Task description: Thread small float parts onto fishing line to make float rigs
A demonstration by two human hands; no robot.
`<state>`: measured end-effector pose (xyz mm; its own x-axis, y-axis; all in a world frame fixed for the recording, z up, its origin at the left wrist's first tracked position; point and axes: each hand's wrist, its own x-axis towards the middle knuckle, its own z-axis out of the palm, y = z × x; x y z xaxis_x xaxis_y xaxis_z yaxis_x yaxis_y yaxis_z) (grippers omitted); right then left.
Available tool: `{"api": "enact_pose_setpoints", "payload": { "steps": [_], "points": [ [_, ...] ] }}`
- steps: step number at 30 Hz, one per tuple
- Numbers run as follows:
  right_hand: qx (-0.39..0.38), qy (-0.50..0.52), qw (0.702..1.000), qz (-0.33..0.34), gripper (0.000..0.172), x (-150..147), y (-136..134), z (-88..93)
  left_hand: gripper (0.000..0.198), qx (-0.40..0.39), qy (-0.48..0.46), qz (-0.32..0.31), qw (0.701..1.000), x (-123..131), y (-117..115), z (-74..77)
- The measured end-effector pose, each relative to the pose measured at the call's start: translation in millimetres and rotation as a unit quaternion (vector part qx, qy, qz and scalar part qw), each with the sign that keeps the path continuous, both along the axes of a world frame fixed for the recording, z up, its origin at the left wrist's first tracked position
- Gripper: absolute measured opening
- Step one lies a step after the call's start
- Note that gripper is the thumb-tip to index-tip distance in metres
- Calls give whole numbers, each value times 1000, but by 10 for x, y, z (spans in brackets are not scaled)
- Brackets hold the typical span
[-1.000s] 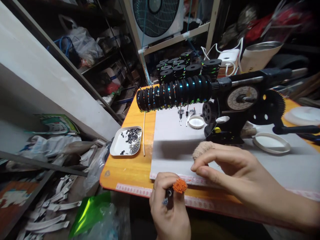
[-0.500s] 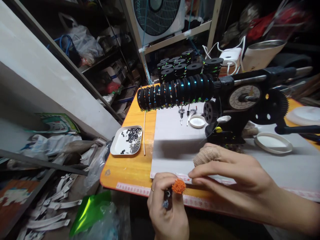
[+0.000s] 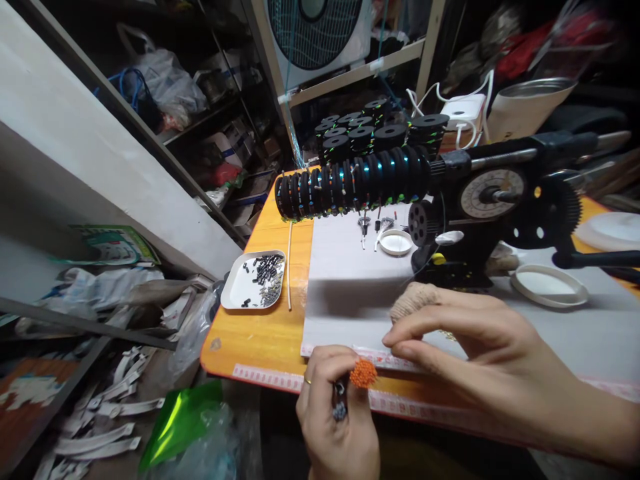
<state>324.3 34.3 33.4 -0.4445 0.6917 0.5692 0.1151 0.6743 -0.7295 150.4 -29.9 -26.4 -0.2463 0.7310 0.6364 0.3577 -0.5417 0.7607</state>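
My left hand point(image 3: 336, 413) is closed at the table's front edge around a bundle with a cluster of small orange tips point(image 3: 363, 374). A dark piece with a grey-blue end point(image 3: 339, 408) also shows between its fingers. Just right of the orange cluster, my right hand point(image 3: 465, 347) has its thumb and index finger pinched together; anything between them is too small to make out. One finger of that hand wears a beige wrap point(image 3: 413, 301). Beyond the hands stands a black hand-cranked winding machine point(image 3: 493, 193), its shaft carrying a row of black ringed spools point(image 3: 350, 183).
A white tray point(image 3: 233, 293) of small black and grey pieces sits left on the orange table point(image 3: 240, 337). Round white lids point(image 3: 547, 287) lie on the grey board point(image 3: 325, 327). Several black spools point(image 3: 390, 137) stand behind. A measuring tape point(image 3: 265, 377) runs along the front edge.
My right hand has shifted slightly right, and its pinched fingertips are a little higher. The orange bundle in my left hand has moved slightly right.
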Motion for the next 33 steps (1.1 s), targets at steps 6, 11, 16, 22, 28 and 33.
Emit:
{"api": "enact_pose_setpoints", "payload": {
  "steps": [6,11,16,22,28,33],
  "points": [
    [77,-58,994,54,22,2,-13,-146,10,32,2,-2,999,-15,12,-23],
    [172,-118,978,29,13,-40,-8,-132,6,61,48,46,996,-31,7,-22],
    [219,-135,966,8,18,13,27,-73,16,96,86,130,983,-274,-5,93],
    [143,-89,986,5,21,80,39,-62,4,-69,263,192,943,-1061,25,72],
    [44,-75,996,4,15,16,4,76,27,-102,246,245,932,-1105,69,101],
    [9,-68,998,-4,14,4,-7,55,15,-164,-37,107,980,-437,-7,176]
  ]
}}
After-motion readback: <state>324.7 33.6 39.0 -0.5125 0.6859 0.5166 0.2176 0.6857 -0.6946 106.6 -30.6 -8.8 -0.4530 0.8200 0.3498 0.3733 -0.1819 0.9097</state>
